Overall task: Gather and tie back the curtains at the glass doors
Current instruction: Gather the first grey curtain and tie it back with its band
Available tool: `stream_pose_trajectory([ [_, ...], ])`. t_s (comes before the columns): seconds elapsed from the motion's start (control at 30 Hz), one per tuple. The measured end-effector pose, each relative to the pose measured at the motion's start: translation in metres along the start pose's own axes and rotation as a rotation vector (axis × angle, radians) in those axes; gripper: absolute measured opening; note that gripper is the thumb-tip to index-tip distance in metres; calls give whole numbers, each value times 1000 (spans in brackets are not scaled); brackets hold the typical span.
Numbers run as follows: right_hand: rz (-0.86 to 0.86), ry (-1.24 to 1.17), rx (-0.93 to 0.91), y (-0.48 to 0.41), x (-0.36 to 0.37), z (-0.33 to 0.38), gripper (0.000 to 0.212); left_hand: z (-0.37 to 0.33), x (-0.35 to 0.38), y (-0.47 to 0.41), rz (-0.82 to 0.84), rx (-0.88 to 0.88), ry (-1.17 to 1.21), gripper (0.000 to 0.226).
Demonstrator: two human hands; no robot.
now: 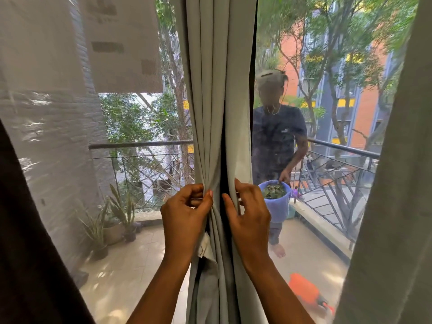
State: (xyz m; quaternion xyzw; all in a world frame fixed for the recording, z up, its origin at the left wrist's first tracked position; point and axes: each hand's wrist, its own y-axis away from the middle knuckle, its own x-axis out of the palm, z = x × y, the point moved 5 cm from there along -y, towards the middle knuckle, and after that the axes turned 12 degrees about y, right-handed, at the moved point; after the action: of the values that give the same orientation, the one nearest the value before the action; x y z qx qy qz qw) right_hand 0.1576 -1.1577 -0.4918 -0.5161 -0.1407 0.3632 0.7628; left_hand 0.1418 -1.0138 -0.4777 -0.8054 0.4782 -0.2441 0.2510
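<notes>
Fingers [195, 188] of the left hand [184, 208] curl round a fold of the curtain [210, 90]; the right hand [249, 213] grips its other edge. The curtain hangs bunched between the glass doors [315, 242]. Gathering looks nearly done, but no tie is round it yet.

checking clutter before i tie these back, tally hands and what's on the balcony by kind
hands: 2, left and right, both gripping the curtain
person: 1
bucket: 1
potted plants: 3
orange item: 1
total: 8
</notes>
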Motion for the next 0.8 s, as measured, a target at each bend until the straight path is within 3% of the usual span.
stream_pose_trajectory([
  [0.23,142,-35,-49,-4,12,4,21,3,3,-2,35,-61,98,20],
  [0.47,124,-258,138,9,-2,6,20,4,3,2,85,-86,182,10],
  [0.63,122,-310,108,13,-6,10,18,1,0,3,107,-94,194,19],
  [0.8,207,-360,93,11,-3,11,23,3,-4,1,113,-108,200,11],
])
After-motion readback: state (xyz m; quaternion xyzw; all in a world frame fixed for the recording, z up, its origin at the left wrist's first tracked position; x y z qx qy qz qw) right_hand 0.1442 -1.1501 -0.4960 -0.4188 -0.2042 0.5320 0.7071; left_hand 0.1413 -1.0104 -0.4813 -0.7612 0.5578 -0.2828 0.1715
